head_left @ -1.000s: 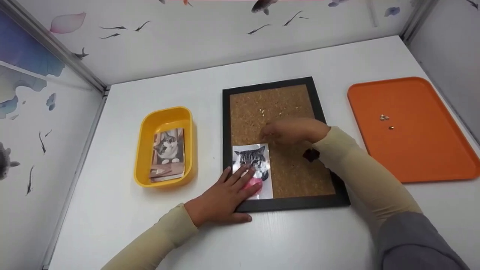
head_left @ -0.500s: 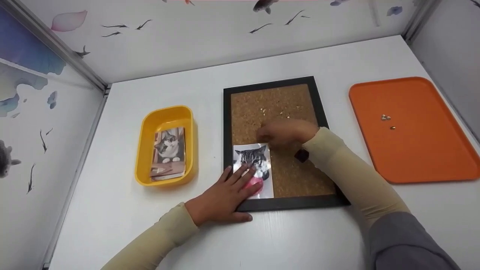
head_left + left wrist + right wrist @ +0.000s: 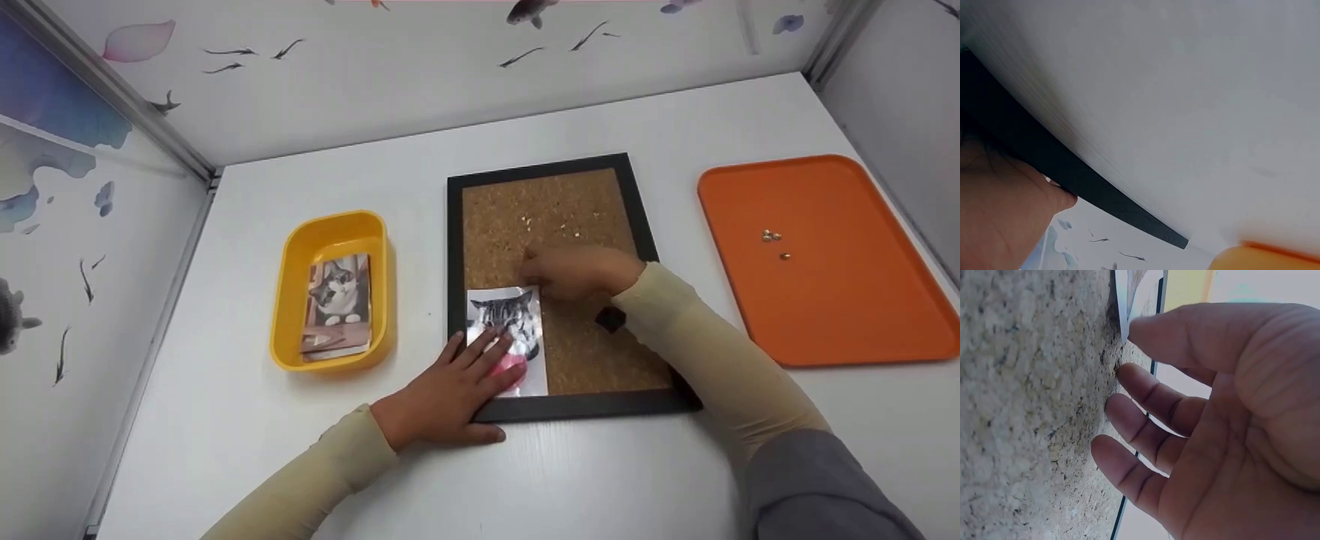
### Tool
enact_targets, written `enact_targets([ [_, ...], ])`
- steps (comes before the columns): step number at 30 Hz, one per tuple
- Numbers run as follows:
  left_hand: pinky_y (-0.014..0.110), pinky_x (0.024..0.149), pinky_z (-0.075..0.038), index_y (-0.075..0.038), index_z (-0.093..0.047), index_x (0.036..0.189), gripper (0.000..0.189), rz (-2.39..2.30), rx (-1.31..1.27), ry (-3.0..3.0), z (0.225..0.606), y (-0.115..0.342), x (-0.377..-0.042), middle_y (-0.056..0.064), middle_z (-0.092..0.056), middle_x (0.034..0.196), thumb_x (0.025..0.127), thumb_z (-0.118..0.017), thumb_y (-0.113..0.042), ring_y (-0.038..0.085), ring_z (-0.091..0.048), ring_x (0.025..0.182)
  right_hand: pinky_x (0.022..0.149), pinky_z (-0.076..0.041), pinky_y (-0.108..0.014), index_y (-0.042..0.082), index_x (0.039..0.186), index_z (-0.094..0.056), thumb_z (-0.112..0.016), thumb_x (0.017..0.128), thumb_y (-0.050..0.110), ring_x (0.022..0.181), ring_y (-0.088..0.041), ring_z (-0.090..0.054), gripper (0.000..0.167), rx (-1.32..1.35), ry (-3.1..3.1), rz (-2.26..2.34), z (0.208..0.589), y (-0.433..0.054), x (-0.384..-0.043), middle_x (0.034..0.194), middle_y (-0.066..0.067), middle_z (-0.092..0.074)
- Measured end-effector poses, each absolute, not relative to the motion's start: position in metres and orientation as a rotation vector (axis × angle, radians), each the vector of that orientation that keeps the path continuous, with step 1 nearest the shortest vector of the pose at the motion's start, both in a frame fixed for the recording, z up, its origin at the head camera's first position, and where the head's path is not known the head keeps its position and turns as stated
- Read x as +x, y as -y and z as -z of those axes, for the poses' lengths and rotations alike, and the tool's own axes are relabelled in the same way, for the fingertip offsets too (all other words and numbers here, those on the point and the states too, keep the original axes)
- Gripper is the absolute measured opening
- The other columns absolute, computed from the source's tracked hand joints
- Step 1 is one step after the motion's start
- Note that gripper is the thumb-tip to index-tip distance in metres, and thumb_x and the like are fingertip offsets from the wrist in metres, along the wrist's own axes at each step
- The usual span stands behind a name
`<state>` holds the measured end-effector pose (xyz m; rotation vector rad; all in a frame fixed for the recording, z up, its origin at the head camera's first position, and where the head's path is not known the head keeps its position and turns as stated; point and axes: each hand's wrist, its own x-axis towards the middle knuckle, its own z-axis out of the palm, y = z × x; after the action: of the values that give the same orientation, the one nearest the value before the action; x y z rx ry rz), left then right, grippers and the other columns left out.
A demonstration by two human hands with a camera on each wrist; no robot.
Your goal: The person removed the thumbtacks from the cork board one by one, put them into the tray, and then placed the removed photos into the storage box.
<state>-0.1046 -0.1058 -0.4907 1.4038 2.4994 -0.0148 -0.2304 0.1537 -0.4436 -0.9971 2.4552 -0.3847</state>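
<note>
A cat photo (image 3: 529, 307) lies at the lower left of a black-framed cork board (image 3: 611, 352). My left hand (image 3: 446, 394) rests flat on the photo and the frame, fingers spread; in the left wrist view part of this hand (image 3: 1008, 208) shows beside the dark frame edge (image 3: 1089, 180). At the photo's upper right corner is my right hand (image 3: 581, 271). In the right wrist view its thumb (image 3: 1168, 337) presses at the photo's corner (image 3: 1123, 304), while the other visible fingertips (image 3: 1123, 413) bend lightly toward the cork. The index finger is mostly hidden behind the thumb.
A yellow bin (image 3: 279, 330) on the left holds cat photos (image 3: 337, 307). On the right lies an orange tray (image 3: 832, 307) with several small metallic pieces (image 3: 771, 235). Small shiny bits (image 3: 526, 223) dot the upper cork. Walls border the white table (image 3: 592, 480).
My right hand shifts slightly left, then a little back right and down, staying around the photo's upper right corner. The left hand and the photo stay in place.
</note>
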Motion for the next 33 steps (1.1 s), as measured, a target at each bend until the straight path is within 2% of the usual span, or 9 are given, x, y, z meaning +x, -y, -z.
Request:
enact_targets([
  [10,0.059,0.116,0.002,-0.034,-0.003,0.159,0.088,0.017,1.365,-2.489,0.489,0.105,-0.105,0.002,0.012,0.166,0.091,-0.04,-0.075,0.027,0.017,0.15,0.102,-0.045,-0.047,0.007,0.129,-0.065,-0.049,0.1,0.004,0.122,-0.029,-0.056,0.033,-1.102,-2.449,0.542,0.445,-0.162,-0.22,0.13,-0.012,-0.06],
  [15,0.061,0.116,0.002,-0.034,-0.004,0.159,0.087,0.013,1.351,-2.487,0.489,0.104,-0.105,0.002,0.01,0.166,0.091,-0.04,-0.074,0.027,0.014,0.15,0.107,-0.04,-0.049,0.013,0.134,-0.062,-0.048,0.097,0.001,0.128,-0.026,-0.052,0.041,-1.07,-2.348,0.672,0.445,-0.176,-0.218,0.135,-0.005,-0.058],
  [19,0.061,0.116,0.002,-0.034,-0.005,0.16,0.087,-0.006,1.346,-2.483,0.489,0.104,-0.104,0.002,0.009,0.166,0.091,-0.042,-0.074,0.027,0.014,0.15,0.105,-0.041,-0.05,0.017,0.136,-0.061,-0.047,0.094,0.0,0.125,-0.023,-0.053,0.047,-0.984,-2.238,0.813,0.448,-0.186,-0.216,0.133,-0.001,-0.06],
  [24,0.061,0.116,0.003,-0.036,-0.004,0.159,0.087,-0.033,1.325,-2.483,0.49,0.105,-0.103,0.001,0.011,0.166,0.09,-0.042,-0.075,0.027,0.019,0.149,0.105,-0.042,-0.047,0.018,0.14,-0.057,-0.046,0.093,-0.001,0.125,-0.022,-0.053,0.051,-0.923,-2.071,0.962,0.451,-0.19,-0.21,0.135,-0.001,-0.058],
  [29,0.063,0.114,0.004,-0.038,-0.004,0.158,0.086,-0.048,1.316,-2.493,0.491,0.107,-0.102,0.001,0.013,0.165,0.09,-0.039,-0.076,0.034,0.024,0.147,0.107,-0.04,-0.046,0.018,0.147,-0.049,-0.047,0.094,-0.003,0.131,-0.024,-0.048,0.057,-0.896,-1.919,1.072,0.453,-0.189,-0.202,0.144,-0.001,-0.051],
  [33,0.063,0.114,0.004,-0.038,-0.006,0.159,0.086,-0.046,1.321,-2.492,0.491,0.107,-0.103,0.001,0.013,0.165,0.09,-0.039,-0.077,0.037,0.021,0.147,0.107,-0.041,-0.046,0.02,0.152,-0.041,-0.051,0.096,0.001,0.133,-0.025,-0.047,0.06,-0.82,-1.859,1.122,0.453,-0.186,-0.195,0.148,-0.003,-0.047],
])
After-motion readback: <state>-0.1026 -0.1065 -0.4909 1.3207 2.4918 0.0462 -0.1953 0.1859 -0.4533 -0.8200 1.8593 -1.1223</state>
